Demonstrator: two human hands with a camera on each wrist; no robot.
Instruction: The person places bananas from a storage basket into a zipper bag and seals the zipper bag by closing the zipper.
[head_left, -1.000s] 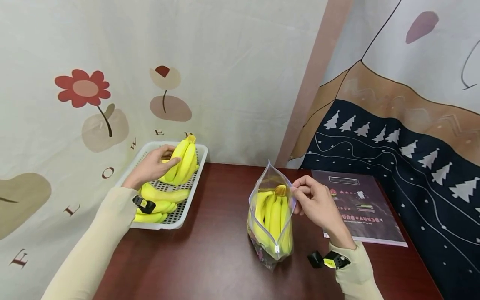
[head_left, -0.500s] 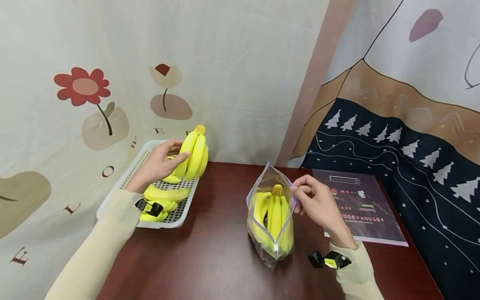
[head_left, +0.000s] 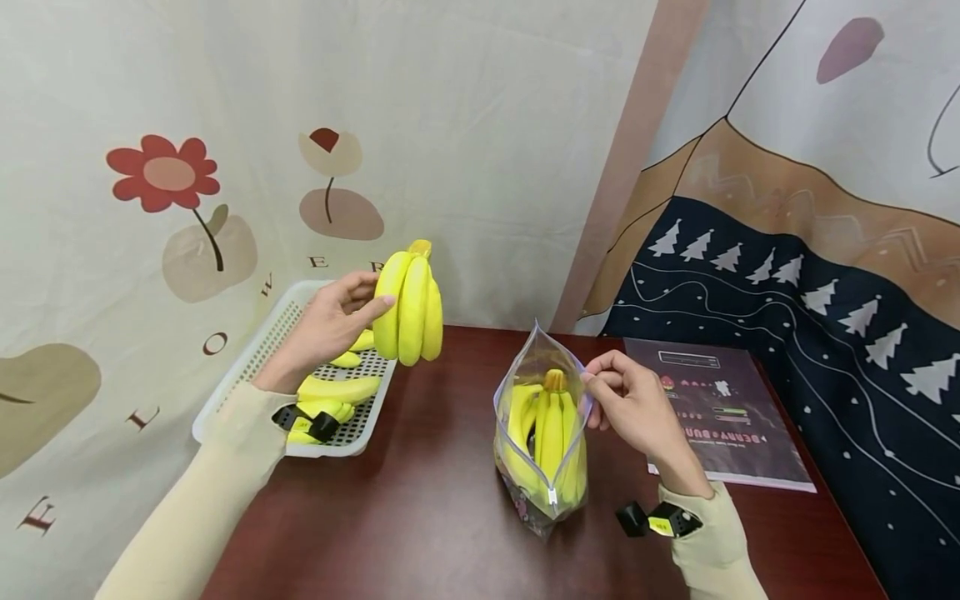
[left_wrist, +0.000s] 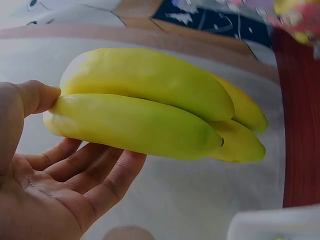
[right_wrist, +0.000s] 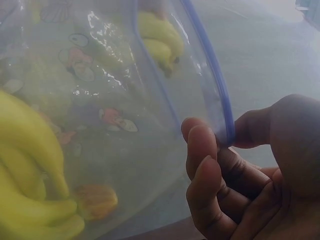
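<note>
My left hand (head_left: 330,329) holds a bunch of yellow bananas (head_left: 408,308) in the air by the basket's right rim, stem end up. In the left wrist view the thumb lies against one side of the bunch (left_wrist: 140,110) and the fingers are curled at the other. My right hand (head_left: 630,404) pinches the purple zip edge of a clear zip bag (head_left: 525,492), which stands open-mouthed on the table. Inside the bag sits another bunch of bananas (head_left: 551,433), its brown stem upward. The right wrist view shows thumb and fingers on the zip edge (right_wrist: 225,115).
At the left, a white perforated basket (head_left: 247,375) holds more bananas (head_left: 337,389). A dark printed booklet (head_left: 720,417) lies to the right of the bag on the brown table (head_left: 420,500). A patterned curtain (head_left: 487,167) hangs behind the table.
My left hand has lifted the banana bunch up out of the basket and carried it to the right. My right hand keeps its pinch on the bag's edge, nearly still.
</note>
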